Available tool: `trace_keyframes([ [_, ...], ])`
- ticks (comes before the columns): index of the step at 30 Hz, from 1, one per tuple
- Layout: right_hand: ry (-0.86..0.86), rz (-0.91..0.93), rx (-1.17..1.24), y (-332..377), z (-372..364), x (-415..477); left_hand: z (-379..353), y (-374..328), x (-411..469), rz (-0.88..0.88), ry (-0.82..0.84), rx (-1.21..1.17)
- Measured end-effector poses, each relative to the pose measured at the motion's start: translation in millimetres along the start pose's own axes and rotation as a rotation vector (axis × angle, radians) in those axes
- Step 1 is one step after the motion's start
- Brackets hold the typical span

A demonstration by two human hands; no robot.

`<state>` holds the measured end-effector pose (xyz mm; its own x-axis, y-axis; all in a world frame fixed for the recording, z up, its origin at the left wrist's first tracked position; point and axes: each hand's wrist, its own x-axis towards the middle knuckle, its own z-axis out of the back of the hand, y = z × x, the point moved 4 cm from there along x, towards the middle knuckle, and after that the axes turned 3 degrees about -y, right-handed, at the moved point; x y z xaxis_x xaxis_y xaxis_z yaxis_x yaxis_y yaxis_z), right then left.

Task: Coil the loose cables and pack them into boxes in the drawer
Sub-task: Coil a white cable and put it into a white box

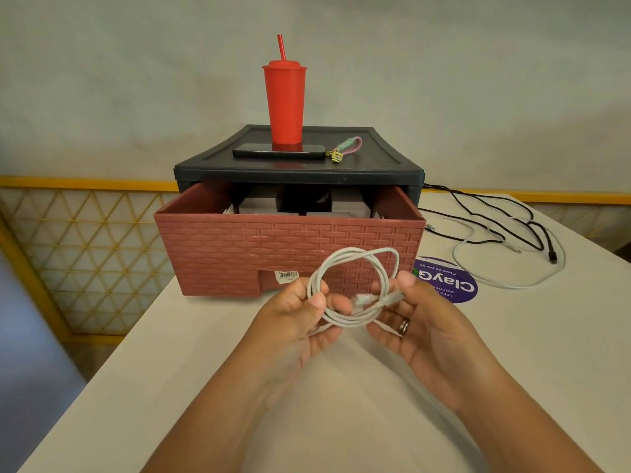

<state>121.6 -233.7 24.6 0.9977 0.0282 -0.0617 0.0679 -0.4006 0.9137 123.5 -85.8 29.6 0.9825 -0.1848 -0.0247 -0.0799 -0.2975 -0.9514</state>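
Fingers [317, 300] of left hand [293, 324], right hand [421, 322] — around cable coil [348, 323]

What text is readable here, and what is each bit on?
"ClayG": purple sticker on the table, upside down; what follows is hidden by the right hand.
"Clean as you go": same sticker.
"Let's" and "pantrie": same sticker, cut off.
Barcode label on the drawer front: digits too small to read.
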Motion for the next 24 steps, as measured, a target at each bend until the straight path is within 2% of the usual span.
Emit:
trace_keyframes([
  [4, 0.074, -0.013, -0.01, -5, -7, -2, -6, 4, 0, -0.044, 0.049, 0.102],
  [7, 0.003, -0.017, -0.076, -8, -2, 3, -8, 7, -1, -0.034, 0.127, 0.129],
  [10, -0.025, 0.022, -0.193, -6, 5, 5, -9, 10, -4, 0.069, 0.191, 0.086],
  [14, 0.092, 0.011, -0.368, -10, -3, 0, -12, 9, -8, 0.246, 0.249, -0.125],
  [17, 0.148, -0.014, -0.439, -13, -11, -3, -10, 8, -6, 0.281, 0.164, -0.204],
  [21, -0.078, 0.068, -0.684, -11, -2, 3, -2, 10, 3, 0.15, -0.018, -0.18],
  [24, -0.102, 0.144, -0.883, -10, 0, 3, 0, 10, 5, 0.053, -0.104, -0.135],
])
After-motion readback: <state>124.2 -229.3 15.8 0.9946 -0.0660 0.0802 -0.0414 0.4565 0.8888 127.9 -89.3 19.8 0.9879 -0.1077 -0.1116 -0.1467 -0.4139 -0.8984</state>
